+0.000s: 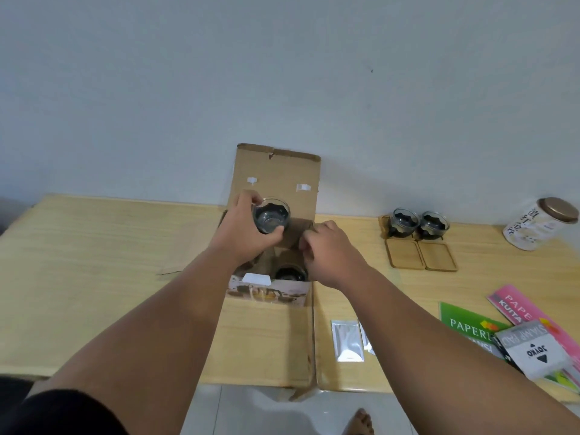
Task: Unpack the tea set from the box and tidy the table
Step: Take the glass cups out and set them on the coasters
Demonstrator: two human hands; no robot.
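The left hand has its fingers wrapped around a glass cup, held above the open cardboard box that sits mid-surface against the wall. The right hand rests at the box's inner cardboard divider, fingers curled in a pinch on its edge; whether they truly grip it I cannot tell. Another dark cup sits down in the box at 6 o'clock from the held one. At 3 o'clock from the box, two cups stand on wooden coasters, with two bare coasters just in front. A white canister stands farther right on the wooden surface. Booklets lie at 4 o'clock.
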